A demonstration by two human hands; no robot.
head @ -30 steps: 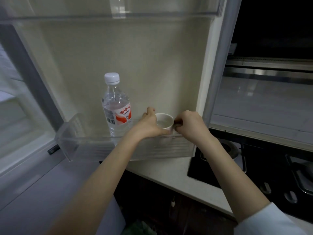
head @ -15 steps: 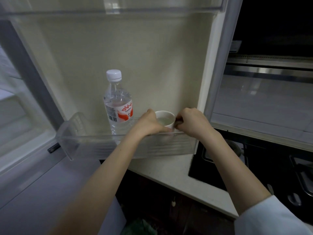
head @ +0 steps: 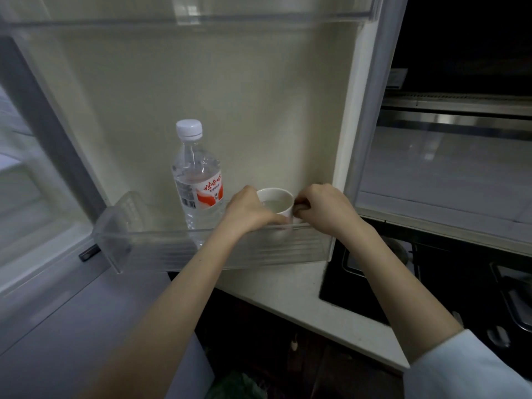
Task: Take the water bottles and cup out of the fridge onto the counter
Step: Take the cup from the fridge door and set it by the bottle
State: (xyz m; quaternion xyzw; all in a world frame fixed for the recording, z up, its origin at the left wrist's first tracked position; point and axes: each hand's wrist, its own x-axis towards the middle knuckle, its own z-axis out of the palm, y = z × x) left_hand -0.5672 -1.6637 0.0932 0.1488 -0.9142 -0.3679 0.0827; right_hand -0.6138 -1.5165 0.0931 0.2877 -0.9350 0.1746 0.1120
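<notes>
The cup (head: 275, 203), white with pale liquid inside, sits in the clear door shelf (head: 161, 249) of the open fridge, near its right end. Your left hand (head: 247, 213) wraps the cup's left side, fingers curled against its wall, and your right hand (head: 324, 207) is clenched at its right side, pinching what looks like the handle. One water bottle (head: 198, 180) with a white cap and red label stands upright in the same shelf, just left of your left hand. The pale counter (head: 288, 286) lies below the shelf, beside a black stovetop (head: 431, 283).
</notes>
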